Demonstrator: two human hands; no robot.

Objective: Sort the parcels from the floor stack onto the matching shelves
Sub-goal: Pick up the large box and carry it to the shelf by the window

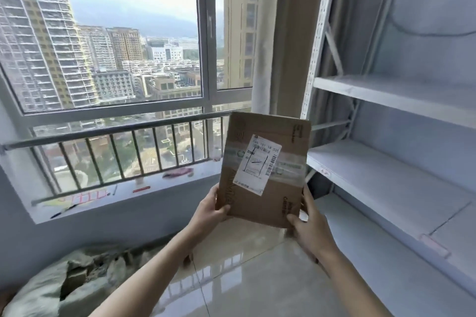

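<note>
Here, held up at chest height between window and shelves: a flat cardboard parcel [265, 170], upright and tilted slightly to the right, broad face toward the camera. Stuck across that face, a white label [258, 165] with a barcode and a printed number along its top, laid over a band of clear tape. Gripped at the lower left corner by the left hand [210, 210], thumb on the front, fingers curled behind the edge. Gripped at the lower right corner by the right hand [310, 225], thumb on the front face, other fingers wrapped round the back. Both forearms bare, reaching in from the bottom of the view. To the right, just beside the parcel: white metal shelves [386, 170], three boards in view, a small red mark on the front lip of the middle one. Behind and left, a window [128, 59] looking onto tower blocks, with a barred rail [116, 147] above a sill [144, 193] scattered with pens and scraps. Below, a glossy tiled floor [257, 278]. At the lower left, a grey-green sack [64, 278] lying on the floor, torn, contents unclear.
</note>
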